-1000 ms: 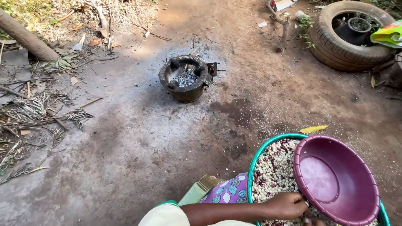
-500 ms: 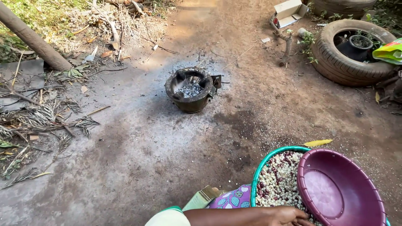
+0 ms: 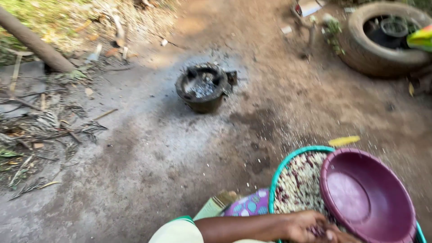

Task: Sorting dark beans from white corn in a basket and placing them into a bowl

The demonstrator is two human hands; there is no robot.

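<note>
My left hand (image 3: 310, 227) reaches in from the lower left, over a teal basin (image 3: 288, 164) full of mixed white and dark beans (image 3: 299, 186). Its fingers are bunched in the beans, right by the lower rim of a purple plastic bowl (image 3: 366, 195) that rests tilted in the basin. My pale green sleeve (image 3: 177, 231) shows at the bottom edge. Patterned purple cloth (image 3: 249, 204) lies against the basin's left side. My right hand is out of the picture.
A black charcoal stove (image 3: 202, 87) with ash stands on the dirt ahead. An old tyre (image 3: 364, 49) holding a pot lies at the far right. A log (image 3: 33, 42), dry leaves and sticks line the left. A yellow leaf (image 3: 344, 141) lies beyond the basin.
My left hand has slid lower in the picture and further into the beans at the purple bowl's rim. The basin and bowl stay put while the view shifts slightly.
</note>
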